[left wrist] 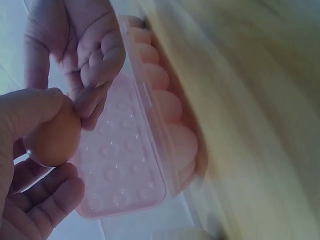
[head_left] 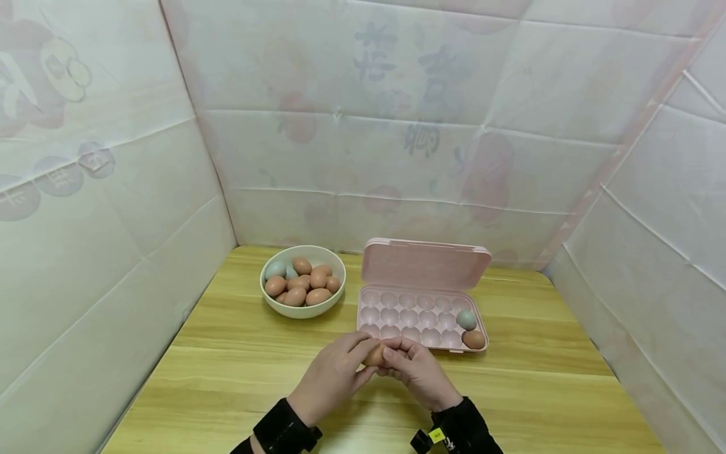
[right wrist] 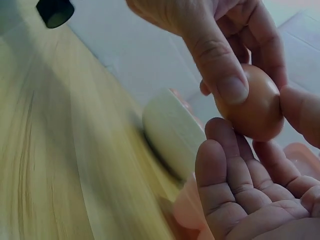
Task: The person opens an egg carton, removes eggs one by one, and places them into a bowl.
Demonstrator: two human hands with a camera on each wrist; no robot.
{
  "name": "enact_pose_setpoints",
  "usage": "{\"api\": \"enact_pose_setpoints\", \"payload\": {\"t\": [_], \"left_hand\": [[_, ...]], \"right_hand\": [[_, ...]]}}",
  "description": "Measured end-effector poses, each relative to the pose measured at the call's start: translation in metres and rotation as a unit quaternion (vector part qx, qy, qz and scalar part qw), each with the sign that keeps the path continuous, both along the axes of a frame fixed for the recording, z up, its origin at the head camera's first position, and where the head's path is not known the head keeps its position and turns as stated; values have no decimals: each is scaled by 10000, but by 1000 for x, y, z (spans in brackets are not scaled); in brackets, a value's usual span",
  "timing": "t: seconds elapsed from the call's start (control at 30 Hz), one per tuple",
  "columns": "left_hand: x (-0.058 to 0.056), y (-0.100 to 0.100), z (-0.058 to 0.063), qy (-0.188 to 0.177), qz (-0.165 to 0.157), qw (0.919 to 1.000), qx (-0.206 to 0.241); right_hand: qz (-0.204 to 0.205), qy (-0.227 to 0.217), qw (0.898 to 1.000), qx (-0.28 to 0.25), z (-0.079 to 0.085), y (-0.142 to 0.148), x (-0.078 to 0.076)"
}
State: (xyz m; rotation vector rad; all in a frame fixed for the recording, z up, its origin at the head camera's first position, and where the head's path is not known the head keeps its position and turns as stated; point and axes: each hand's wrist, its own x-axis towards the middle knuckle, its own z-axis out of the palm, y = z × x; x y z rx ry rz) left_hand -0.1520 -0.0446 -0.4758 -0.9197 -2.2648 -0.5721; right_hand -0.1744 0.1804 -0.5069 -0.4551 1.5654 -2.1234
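Note:
Over the table, close in front of the egg carton, both hands meet at one brown egg (right wrist: pixel 260 115). The left hand (head_left: pixel 338 372) grips it with the thumb across its side and fingers behind. My right hand (head_left: pixel 416 372) has its thumb tip against the egg and its fingertips at the opposite side, palm turned up in the right wrist view. The pink egg carton (head_left: pixel 428 291) lies with its lid raised. At its right end sit a pale blue-green egg (head_left: pixel 466 320) and another brown egg (head_left: pixel 473 340). The hands hide part of the carton's front left edge.
To the left of the carton, a cream bowl (head_left: pixel 303 312) holds several brown eggs (head_left: pixel 297 282) and a few pale blue-green ones (head_left: pixel 276 269). The wooden table (head_left: pixel 544 378) is closed in by white printed sheets (head_left: pixel 363 157) at the back and sides.

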Motion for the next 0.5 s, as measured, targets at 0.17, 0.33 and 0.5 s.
{"api": "enact_pose_setpoints", "payload": {"t": [0.17, 0.33, 0.5], "left_hand": [[-17, -20, 18, 8, 260, 9997, 8], [-57, -56, 38, -96, 869, 9957, 294], [-103, -92, 51, -846, 1878, 9784, 169]], "right_hand": [[-187, -90, 9998, 64, -1, 5, 1], [-184, -135, 9997, -41, -4, 10, 1], [-113, -189, 9997, -111, -5, 12, 2]]}}
